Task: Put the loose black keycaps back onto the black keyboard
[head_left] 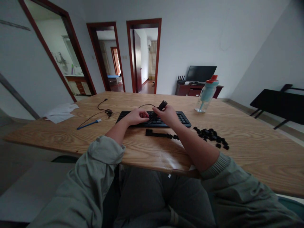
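A black keyboard (184, 119) lies across the wooden table before me, partly covered by my hands. My left hand (137, 117) rests on its left-middle part with the fingers curled in, and what they hold, if anything, is hidden. Over the keyboard's middle, my right hand (169, 114) grips a short black oblong object (162, 105) that sticks up from the fingers. Just in front of the keyboard is a row of black keycaps (158, 134), some joined end to end. A loose pile of black keycaps (210, 134) lies right of my right forearm.
A clear bottle (203, 98) with an orange-and-blue top stands behind the keyboard on the right. Left of the keyboard lie a tangled black cable (108, 112) and a blue brush-like stick (89, 124). White paper (60, 113) sits at the table's left edge.
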`<move>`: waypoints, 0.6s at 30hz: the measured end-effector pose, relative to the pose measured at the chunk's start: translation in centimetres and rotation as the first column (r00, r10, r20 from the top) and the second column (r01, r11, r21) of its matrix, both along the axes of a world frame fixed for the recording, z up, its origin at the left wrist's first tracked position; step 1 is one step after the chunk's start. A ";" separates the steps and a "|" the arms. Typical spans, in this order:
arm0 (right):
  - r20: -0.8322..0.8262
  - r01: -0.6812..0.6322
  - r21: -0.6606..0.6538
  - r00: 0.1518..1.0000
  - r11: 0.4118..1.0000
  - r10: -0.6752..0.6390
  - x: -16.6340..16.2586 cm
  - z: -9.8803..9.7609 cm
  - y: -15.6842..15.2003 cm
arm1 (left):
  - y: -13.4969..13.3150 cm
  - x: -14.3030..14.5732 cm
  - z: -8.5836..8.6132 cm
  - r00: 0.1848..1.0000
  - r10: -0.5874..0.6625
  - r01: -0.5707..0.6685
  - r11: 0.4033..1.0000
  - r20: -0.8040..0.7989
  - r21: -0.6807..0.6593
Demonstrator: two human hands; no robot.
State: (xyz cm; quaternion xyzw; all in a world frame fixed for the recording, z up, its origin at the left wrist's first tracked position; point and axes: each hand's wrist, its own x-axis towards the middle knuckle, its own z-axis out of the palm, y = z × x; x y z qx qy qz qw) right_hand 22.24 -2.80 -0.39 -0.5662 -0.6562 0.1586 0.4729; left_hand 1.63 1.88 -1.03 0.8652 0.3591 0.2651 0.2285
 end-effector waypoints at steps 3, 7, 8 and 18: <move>0.036 0.008 0.024 0.999 1.000 -0.008 0.1 -0.5 0.3 | 0.0 0.0 -0.1 1.000 -0.006 0.006 1.000 -0.006 -0.011; 0.060 0.053 0.035 0.997 0.998 -0.055 0.2 -0.6 0.3 | 0.3 0.1 -0.5 0.998 -0.043 0.042 0.999 -0.041 -0.026; 0.057 0.065 0.031 0.996 0.997 -0.066 0.2 -0.5 0.3 | 0.3 0.2 -0.6 0.996 -0.053 0.051 0.998 -0.065 -0.030; 0.091 0.118 0.027 0.989 0.993 -0.120 -0.7 -0.2 1.0 | 0.1 0.7 -0.6 0.992 -0.041 0.046 0.998 -0.122 0.034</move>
